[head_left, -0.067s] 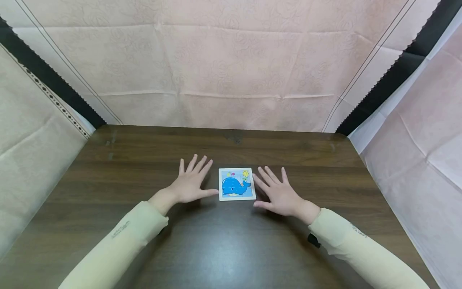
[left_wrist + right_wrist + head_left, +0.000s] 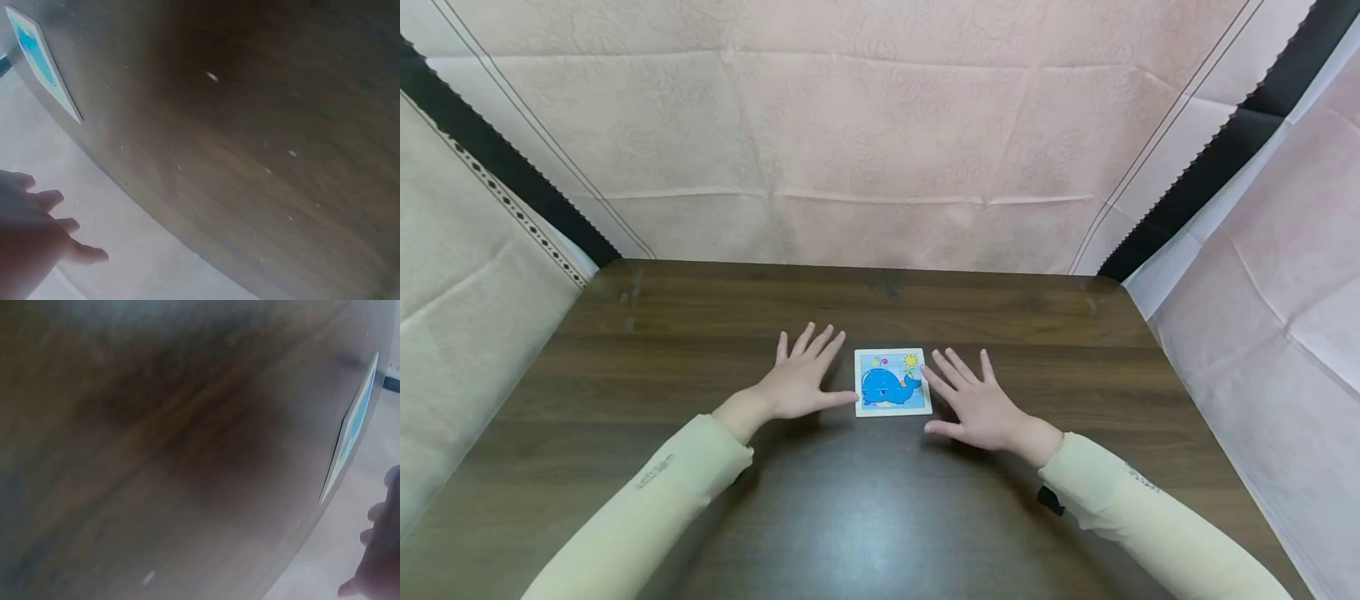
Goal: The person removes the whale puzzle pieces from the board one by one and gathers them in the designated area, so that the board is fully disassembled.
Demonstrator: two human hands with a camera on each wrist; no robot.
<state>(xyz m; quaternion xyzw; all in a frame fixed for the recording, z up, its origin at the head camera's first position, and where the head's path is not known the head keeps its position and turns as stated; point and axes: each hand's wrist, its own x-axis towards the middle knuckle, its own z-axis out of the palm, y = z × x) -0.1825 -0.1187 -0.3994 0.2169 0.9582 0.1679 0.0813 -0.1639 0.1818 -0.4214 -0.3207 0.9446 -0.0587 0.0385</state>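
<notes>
A square picture board (image 2: 891, 387) with a white border and a blue whale lies flat in the middle of the table; a small sun is in its upper right corner. To its left is my left hand (image 2: 793, 387), fingers spread and straight, its thumb tip over the board's left edge. On the other side my right hand (image 2: 981, 408) also has spread fingers, with the index fingertip at the right edge. Whether either hand touches the board cannot be told. Both wrist views show the board (image 2: 40, 62) at their outer edge, and neither hand holds anything.
The dark wooden table (image 2: 880, 517) stretches around the board on all sides. A pale patterned cloth (image 2: 880, 150) hangs behind its far edge, with more pale cloth (image 2: 1262, 333) along the sides. Black bands (image 2: 497, 150) run up the corners.
My left hand has shifted slightly to the right and my right hand slightly to the left, both closer to the board. The board has not moved.
</notes>
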